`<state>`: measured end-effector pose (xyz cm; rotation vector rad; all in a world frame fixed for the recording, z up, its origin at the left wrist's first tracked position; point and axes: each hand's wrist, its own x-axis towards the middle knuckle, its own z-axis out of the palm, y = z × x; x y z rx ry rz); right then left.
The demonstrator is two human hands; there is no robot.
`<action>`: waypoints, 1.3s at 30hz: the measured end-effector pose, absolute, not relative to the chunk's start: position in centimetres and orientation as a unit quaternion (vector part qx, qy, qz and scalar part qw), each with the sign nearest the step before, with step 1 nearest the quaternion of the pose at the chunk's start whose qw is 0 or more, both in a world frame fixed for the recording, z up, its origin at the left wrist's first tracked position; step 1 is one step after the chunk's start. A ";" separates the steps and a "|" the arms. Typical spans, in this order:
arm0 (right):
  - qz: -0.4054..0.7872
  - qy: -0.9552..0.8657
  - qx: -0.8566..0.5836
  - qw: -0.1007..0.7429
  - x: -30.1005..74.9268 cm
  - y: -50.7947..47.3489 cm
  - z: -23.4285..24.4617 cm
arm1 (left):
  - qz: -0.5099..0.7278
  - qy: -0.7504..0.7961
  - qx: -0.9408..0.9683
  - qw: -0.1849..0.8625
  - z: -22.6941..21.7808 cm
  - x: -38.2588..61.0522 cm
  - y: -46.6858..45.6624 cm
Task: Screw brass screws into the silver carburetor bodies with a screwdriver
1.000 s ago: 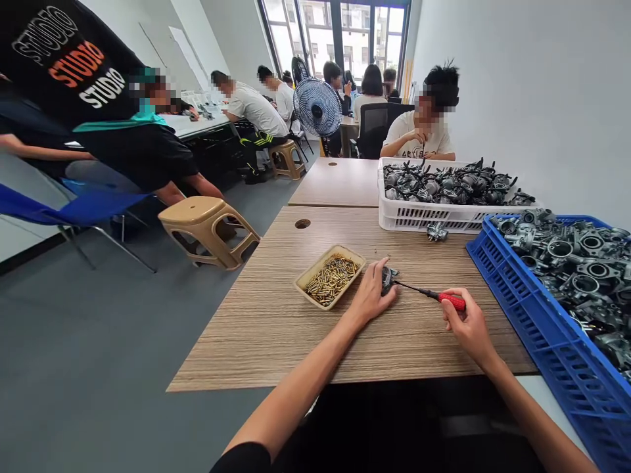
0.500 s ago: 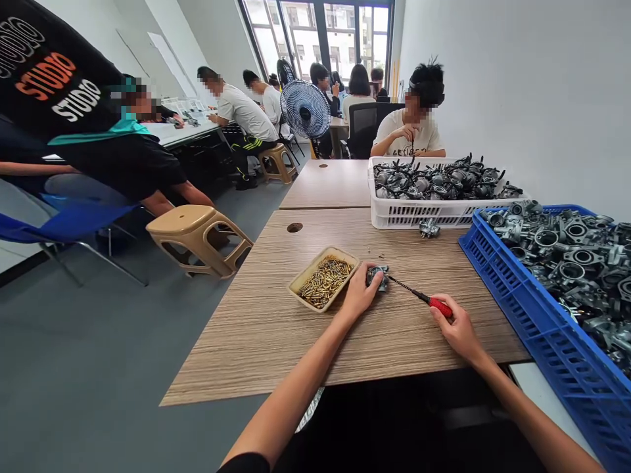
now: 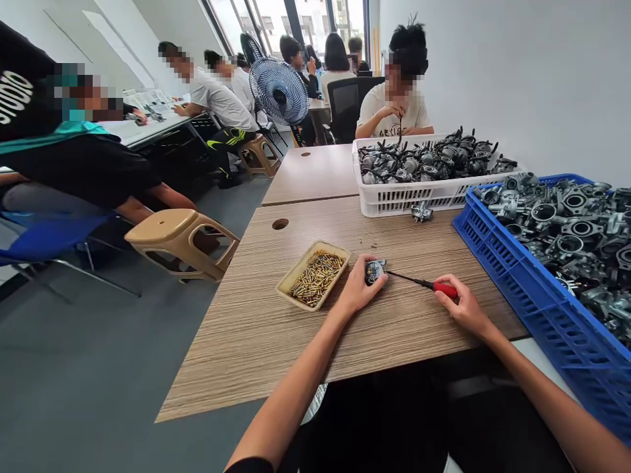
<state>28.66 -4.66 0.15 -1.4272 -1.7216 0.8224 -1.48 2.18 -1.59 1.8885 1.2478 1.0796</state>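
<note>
My left hand (image 3: 362,287) is closed around a small grey metal carburetor (image 3: 375,270) on the wooden table. My right hand (image 3: 463,305) grips the red handle of a screwdriver (image 3: 414,280). The screwdriver's thin dark shaft points left, and its tip meets the right side of the carburetor; exactly where it sits there is too small to tell. Just left of my left hand stands a cream tray (image 3: 282,289) full of small brass-coloured parts (image 3: 318,276). Two tiny loose pieces (image 3: 373,246) lie on the table beyond the carburetor.
A white basket (image 3: 379,200) holding carburetors with black hoses stands at the back. One carburetor (image 3: 422,211) lies before it. On the right, a blue crate (image 3: 513,289) is heaped with metal carburetor bodies. Across the table sits a person (image 3: 394,118); a tan stool (image 3: 162,226) stands left.
The camera view has shifted. The carburetor has turned in my left hand, showing more of its open face. My right hand still holds the screwdriver against it, now more nearly level.
</note>
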 end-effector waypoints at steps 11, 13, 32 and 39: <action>0.418 -0.598 -0.565 0.384 28.1 -4.9 0.2 | 0.393 0.467 0.741 0.280 -1.8 -1.5 1.6; 0.405 -0.608 -0.564 0.386 28.1 -4.9 0.3 | 0.393 0.465 0.744 0.276 -1.7 -1.5 1.6; 0.335 -0.622 -0.574 0.414 27.6 -5.4 0.3 | 0.379 0.458 0.758 0.269 -1.2 -1.8 1.4; 0.302 -0.637 -0.578 0.410 27.4 -5.4 0.6 | 0.379 0.459 0.758 0.267 -1.1 -1.7 1.1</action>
